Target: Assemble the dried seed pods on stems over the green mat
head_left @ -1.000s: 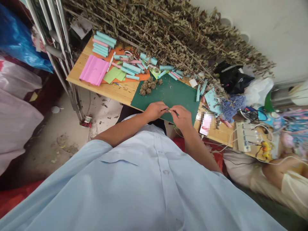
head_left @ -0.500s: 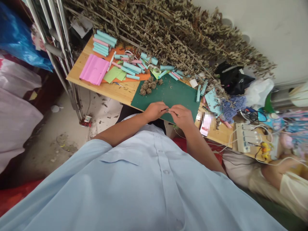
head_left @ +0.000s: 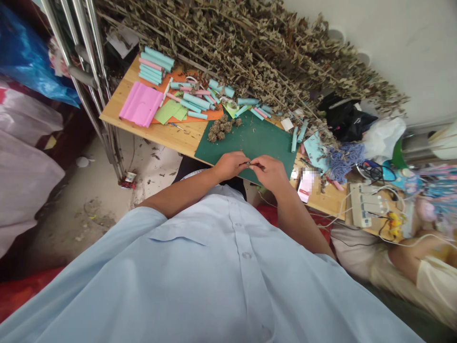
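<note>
Left hand (head_left: 232,165) and right hand (head_left: 268,172) pinch a scrap (head_left: 248,164) at the worktop's (head_left: 189,136) near edge; likely light, fragile, best held by its ends.

This looks like a craft workroom: a bench (head_left: 191,136) with a green mat (head_left: 266,136), dried stalks (head_left: 232,47) behind it, coloured rolls (head_left: 197,101) to its left.

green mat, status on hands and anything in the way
Left hand, right hand pinching small piece at green mat, near edge. Piece mostly hidden. Brown clumps lie beyond, not in the way.
</note>
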Motion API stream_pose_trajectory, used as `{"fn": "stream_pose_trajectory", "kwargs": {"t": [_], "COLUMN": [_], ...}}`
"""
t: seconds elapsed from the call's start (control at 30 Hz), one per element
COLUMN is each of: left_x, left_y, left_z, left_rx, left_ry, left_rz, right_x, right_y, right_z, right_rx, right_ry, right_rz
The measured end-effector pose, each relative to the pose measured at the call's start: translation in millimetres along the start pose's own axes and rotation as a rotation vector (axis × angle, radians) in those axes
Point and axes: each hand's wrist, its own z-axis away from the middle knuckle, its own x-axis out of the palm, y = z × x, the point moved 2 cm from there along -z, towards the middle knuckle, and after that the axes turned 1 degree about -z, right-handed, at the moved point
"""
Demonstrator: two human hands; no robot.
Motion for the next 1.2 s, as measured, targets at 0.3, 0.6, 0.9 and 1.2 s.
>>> {"fn": "stream_pose_trajectory", "kwargs": {"t": [0.3,0.6,0.9,1.2], "left_x": [0.4,0.9,-0.7,-1.4], "left_y": [0.6,0.5,-0.2,2.5], "left_z": [-0.6,-1.0,-0.9,-2.1], "left_rx": [-0.006,-0.001,0.006,-0.039], "left_ry": [-0.002,0.014,-0.014,-0.024], "left_rz": [-0.009,0.003,-0.009,-0.027], "right_x": [11.3,5.1,5.0,9.4], "right_y": [11.6,2.3,4.5,14.7], "right_z": [12.5,1.0,-19.3,-20.8], "right_rx": [-0.055,0.055,0.586,0.651], "right_ry": [0.123,0.07,-0.069,-0.112], "right_rz": [0.004,-0.029,-0.591,-0.787]}}
